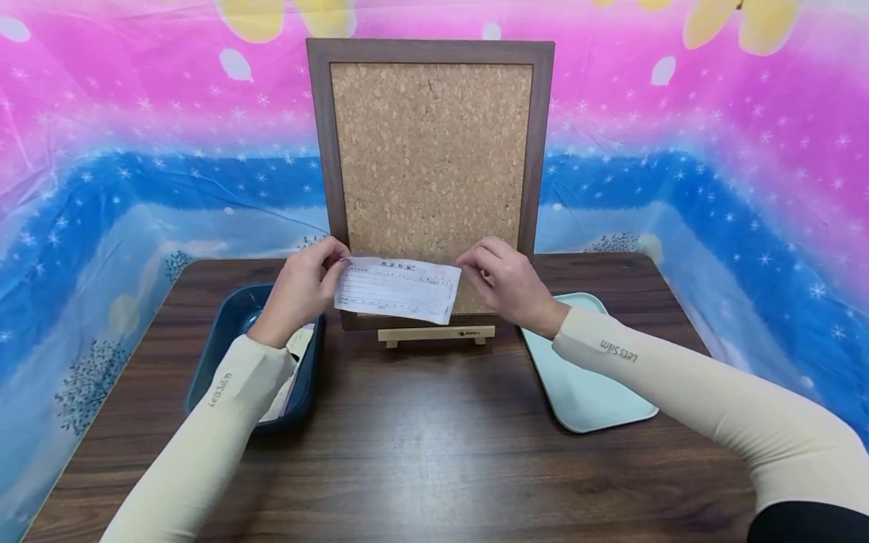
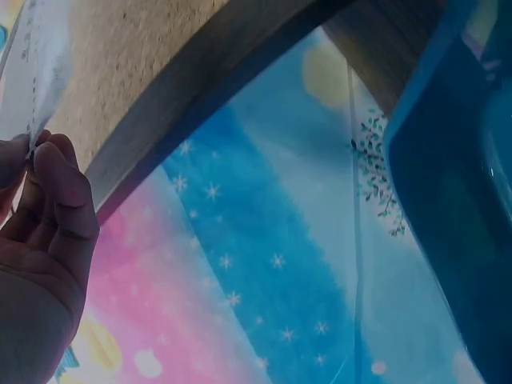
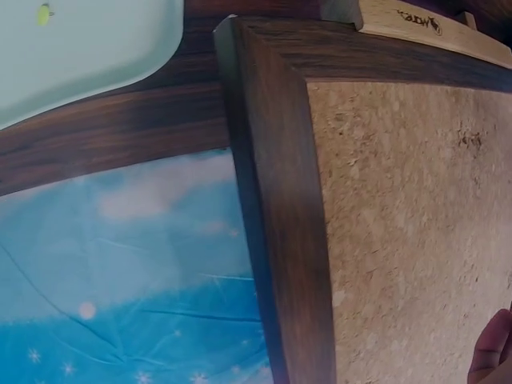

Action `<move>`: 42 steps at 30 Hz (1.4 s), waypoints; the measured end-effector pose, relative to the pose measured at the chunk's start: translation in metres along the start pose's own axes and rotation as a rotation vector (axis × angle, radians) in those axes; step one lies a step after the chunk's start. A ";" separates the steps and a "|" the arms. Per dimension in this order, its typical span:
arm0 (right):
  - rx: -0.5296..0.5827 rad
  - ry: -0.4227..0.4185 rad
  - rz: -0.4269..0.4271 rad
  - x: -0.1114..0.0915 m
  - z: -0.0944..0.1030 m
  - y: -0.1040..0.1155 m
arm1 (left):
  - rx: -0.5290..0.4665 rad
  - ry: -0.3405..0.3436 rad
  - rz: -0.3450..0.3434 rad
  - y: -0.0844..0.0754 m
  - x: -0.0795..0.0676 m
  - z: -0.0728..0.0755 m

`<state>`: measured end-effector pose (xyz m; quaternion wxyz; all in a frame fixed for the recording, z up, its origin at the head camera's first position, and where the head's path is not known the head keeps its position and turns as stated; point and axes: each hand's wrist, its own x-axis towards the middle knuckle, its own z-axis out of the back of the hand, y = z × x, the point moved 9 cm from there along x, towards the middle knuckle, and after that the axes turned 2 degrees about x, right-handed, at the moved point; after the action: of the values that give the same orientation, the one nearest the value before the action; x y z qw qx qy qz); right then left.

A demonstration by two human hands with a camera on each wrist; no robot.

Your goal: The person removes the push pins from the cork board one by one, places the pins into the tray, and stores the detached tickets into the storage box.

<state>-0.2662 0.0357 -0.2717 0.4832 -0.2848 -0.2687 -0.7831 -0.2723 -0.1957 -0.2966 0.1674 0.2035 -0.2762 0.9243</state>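
Note:
A white printed paper slip with ruled lines spans the two hands, in front of the lower part of a cork board in a dark wooden frame. The left hand pinches its upper left corner between thumb and fingers; the left wrist view shows this pinch from the side. At the upper right corner, the right hand holds the slip with bent fingers. Only a bit of the right hand enters the right wrist view, low at the edge, and the slip is out of that view.
A dark blue bin with papers inside stands at the left, under the left forearm. The light green tray lies at the right; a small yellow-green pin is on it. A wooden easel ledge supports the board.

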 end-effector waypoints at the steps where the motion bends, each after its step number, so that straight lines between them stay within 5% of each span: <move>1: -0.012 -0.005 -0.013 -0.001 0.002 -0.002 | -0.002 0.000 -0.011 0.000 0.000 0.002; 9: -0.024 -0.037 -0.075 -0.003 0.014 -0.015 | 0.011 -0.043 -0.058 0.004 -0.005 0.028; 18: -0.015 -0.044 -0.087 -0.008 0.021 -0.019 | 0.041 -0.035 -0.032 0.016 -0.009 0.051; 34: -0.028 -0.067 -0.108 -0.021 0.032 -0.026 | 0.245 0.023 -0.023 0.039 -0.024 0.067; 42: -0.036 -0.046 -0.154 -0.032 0.034 -0.031 | 0.360 0.074 -0.030 0.051 -0.031 0.064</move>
<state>-0.2763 0.0907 -0.2749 0.4100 -0.2900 -0.2866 -0.8159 -0.2490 -0.2790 -0.2843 0.1519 0.2000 -0.0967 0.9631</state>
